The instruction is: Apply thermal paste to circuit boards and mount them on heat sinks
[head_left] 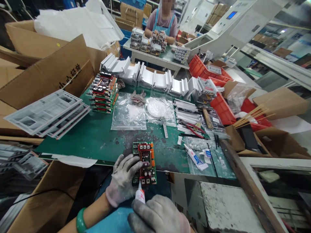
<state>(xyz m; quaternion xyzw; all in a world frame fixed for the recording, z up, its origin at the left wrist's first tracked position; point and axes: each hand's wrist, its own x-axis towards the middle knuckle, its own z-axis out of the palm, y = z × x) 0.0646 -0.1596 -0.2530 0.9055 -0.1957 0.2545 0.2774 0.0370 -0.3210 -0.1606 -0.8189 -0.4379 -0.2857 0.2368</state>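
Note:
A green circuit board [146, 163] with red, orange and dark parts lies at the front edge of the green table, partly over the edge. Gloved in grey, my left hand [124, 179] is wrapped against the board's left side, fingertips on its left part. My right hand [156, 215], also gloved, grips a small white tube [140, 195] with red print. The tube's nozzle points up at the board's lower left corner, by a red terminal. Behind, to the left, circuit boards [103, 94] are stacked.
Plastic bags [128, 113], red-handled pliers [194, 129] and another tube [195, 158] lie on the green table [104, 142]. Metal heat sinks [160, 81] line its back. Panels [55, 111] and cardboard stand left, red crates [222, 108] right. A person [164, 22] works at a table behind.

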